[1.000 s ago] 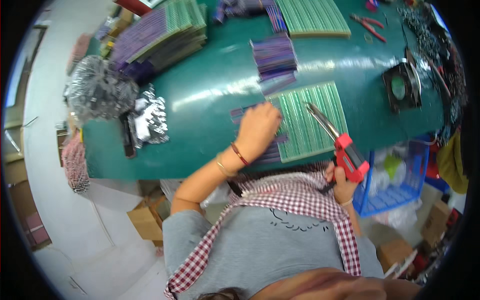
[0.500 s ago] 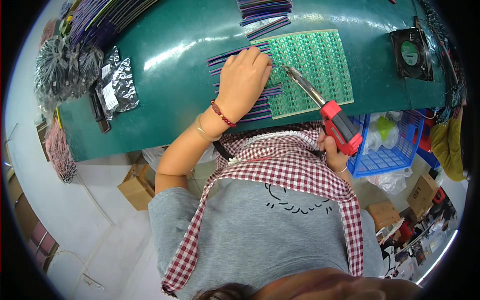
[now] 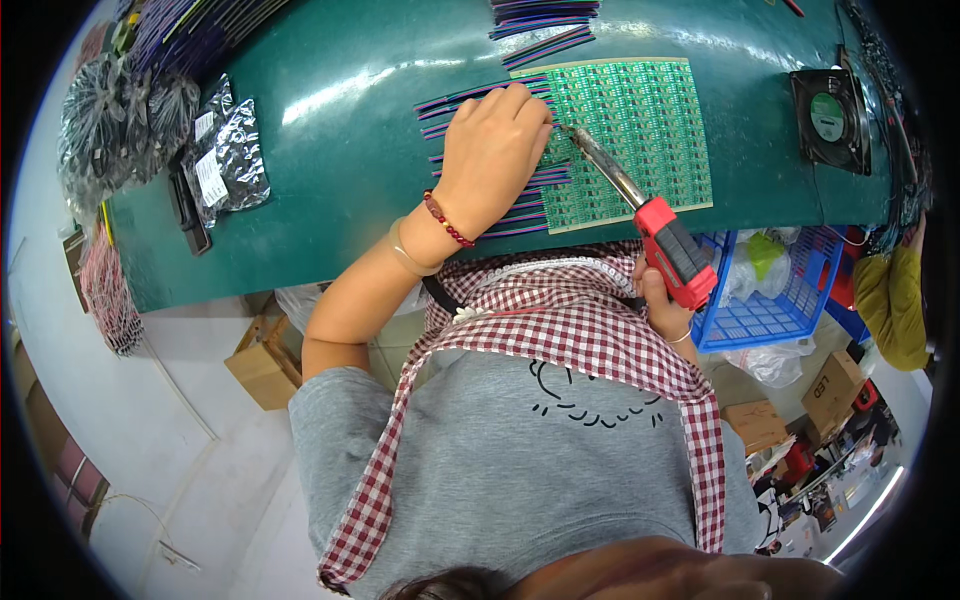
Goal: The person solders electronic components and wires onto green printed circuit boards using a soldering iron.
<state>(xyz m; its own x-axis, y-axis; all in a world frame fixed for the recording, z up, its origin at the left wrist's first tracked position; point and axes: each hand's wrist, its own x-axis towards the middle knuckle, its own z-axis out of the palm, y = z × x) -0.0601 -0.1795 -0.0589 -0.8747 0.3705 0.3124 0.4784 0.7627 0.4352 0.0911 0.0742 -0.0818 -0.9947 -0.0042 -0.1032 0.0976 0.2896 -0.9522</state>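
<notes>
A green panel of many small circuit boards (image 3: 640, 130) lies on the bench. Short multicoloured flat wires (image 3: 452, 103) stick out leftward along its left edge. My left hand (image 3: 492, 155) rests over these wires with bent fingers, pinching a wire whose end shows just past the fingertips; the fingers hide most of it. My right hand (image 3: 662, 305) grips a red and black soldering gun (image 3: 675, 255) at the near edge of the bench. The gun's metal tip points up and left, at the panel's left side close to my left fingertips.
More flat wires (image 3: 545, 18) are stacked beyond the panel. Bagged wire bundles (image 3: 125, 130) and a silver packet (image 3: 235, 160) lie at the left. A black fan (image 3: 830, 118) stands at the right; below the bench edge sits a blue crate (image 3: 760, 320).
The soldering gun's tip has shifted slightly left over the panel, nearer my left fingertips. A wire end now shows between fingertips and tip. The whole view has shifted a little.
</notes>
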